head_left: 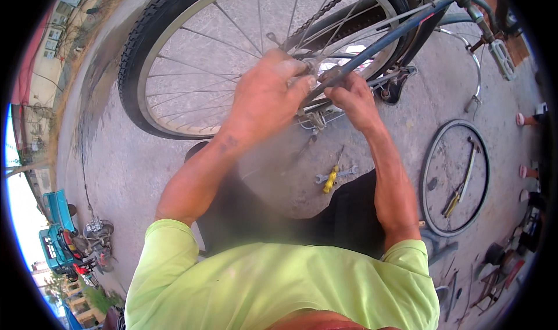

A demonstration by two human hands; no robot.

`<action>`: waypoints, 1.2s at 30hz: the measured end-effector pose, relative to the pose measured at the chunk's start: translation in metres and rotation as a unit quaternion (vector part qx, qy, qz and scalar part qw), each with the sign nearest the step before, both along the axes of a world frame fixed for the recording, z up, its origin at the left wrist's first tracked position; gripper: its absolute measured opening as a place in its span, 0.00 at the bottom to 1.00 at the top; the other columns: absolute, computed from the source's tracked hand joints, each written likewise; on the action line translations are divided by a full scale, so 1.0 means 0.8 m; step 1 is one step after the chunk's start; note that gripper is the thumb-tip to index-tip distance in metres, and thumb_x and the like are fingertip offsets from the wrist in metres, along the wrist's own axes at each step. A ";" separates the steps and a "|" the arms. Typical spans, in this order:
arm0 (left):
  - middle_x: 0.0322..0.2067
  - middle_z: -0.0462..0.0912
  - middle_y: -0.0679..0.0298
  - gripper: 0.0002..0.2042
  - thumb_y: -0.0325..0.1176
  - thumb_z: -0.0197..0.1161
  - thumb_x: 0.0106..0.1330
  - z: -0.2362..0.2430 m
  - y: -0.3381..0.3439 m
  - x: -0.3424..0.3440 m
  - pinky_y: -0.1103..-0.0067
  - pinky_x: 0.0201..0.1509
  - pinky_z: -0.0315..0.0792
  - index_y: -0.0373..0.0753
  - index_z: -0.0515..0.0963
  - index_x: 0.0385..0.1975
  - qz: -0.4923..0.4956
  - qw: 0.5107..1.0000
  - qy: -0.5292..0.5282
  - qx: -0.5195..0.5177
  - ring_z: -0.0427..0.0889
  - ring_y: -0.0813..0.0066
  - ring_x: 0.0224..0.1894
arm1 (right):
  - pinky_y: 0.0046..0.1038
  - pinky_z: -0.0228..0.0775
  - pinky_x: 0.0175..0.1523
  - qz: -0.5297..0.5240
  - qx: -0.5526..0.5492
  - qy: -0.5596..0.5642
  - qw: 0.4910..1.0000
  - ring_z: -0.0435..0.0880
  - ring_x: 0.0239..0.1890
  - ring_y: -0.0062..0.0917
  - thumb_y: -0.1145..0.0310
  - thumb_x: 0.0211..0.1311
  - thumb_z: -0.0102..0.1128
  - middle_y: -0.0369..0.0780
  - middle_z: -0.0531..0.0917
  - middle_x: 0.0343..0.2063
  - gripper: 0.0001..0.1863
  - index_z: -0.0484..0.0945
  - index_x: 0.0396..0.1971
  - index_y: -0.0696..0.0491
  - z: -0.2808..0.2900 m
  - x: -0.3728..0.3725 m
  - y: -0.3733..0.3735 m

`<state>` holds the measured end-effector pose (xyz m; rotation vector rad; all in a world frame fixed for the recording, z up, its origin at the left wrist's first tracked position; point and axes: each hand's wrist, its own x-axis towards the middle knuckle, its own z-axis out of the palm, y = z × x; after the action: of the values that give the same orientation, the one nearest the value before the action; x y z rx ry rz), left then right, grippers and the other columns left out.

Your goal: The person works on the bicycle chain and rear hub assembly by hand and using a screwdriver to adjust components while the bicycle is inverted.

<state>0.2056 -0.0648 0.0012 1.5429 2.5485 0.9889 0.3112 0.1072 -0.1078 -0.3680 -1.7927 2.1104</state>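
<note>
A bicycle wheel (141, 97) with a black knobby tyre and thin spokes stands in front of me, held in a blue-grey frame (372, 50). My left hand (267, 89) is at the wheel's hub, thumb and fingers pinched together beside the axle end. Whatever sits between those fingertips is too small and too covered to name. Just right of it, my right hand (353, 100) has its fingers curled behind the frame tube near the hub. What they grip there is hidden. A chain (325, 9) runs along the far side of the wheel.
A yellow-handled screwdriver (331, 179) and a spanner (347, 172) lie on the concrete ground near my knees. A bare wheel rim (426, 179) lies to the right, with a long tool (465, 176) inside it. A pedal (501, 60) sticks out at the upper right.
</note>
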 end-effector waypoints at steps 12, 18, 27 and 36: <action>0.31 0.87 0.51 0.16 0.36 0.63 0.71 -0.033 0.034 0.010 0.72 0.34 0.77 0.27 0.81 0.48 0.079 0.951 -0.297 0.018 0.85 0.66 0.26 | 0.22 0.54 0.31 0.065 -0.077 -0.003 0.995 0.64 0.26 0.14 0.76 0.57 0.53 0.30 0.70 0.27 0.22 0.76 0.54 0.60 0.007 0.012 0.009; 0.37 0.89 0.63 0.13 0.33 0.60 0.74 -0.021 0.034 0.009 0.82 0.27 0.71 0.29 0.81 0.49 0.059 0.917 -0.394 0.031 0.77 0.84 0.21 | 0.20 0.66 0.38 0.000 -0.302 -0.029 0.953 0.78 0.36 0.22 0.80 0.56 0.50 0.38 0.81 0.37 0.26 0.73 0.58 0.60 -0.003 0.025 0.012; 0.37 0.89 0.62 0.14 0.32 0.60 0.73 -0.021 0.038 0.002 0.82 0.29 0.72 0.28 0.79 0.52 0.029 0.919 -0.393 0.001 0.79 0.83 0.23 | 0.32 0.76 0.60 -0.163 -0.426 0.025 0.889 0.82 0.54 0.36 0.83 0.64 0.44 0.47 0.78 0.52 0.26 0.64 0.64 0.68 -0.041 0.029 0.039; 0.39 0.89 0.59 0.14 0.30 0.59 0.73 -0.027 0.033 -0.002 0.82 0.32 0.74 0.27 0.78 0.51 0.026 0.915 -0.402 -0.001 0.81 0.82 0.26 | 0.30 0.77 0.67 -0.173 -0.427 0.001 0.888 0.82 0.61 0.37 0.83 0.69 0.41 0.51 0.77 0.58 0.25 0.63 0.65 0.72 -0.052 0.025 0.045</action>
<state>0.2038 -0.0382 -0.0202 0.7944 1.9866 1.2741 0.3314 0.1430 -0.1494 -0.8213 -0.6088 2.4796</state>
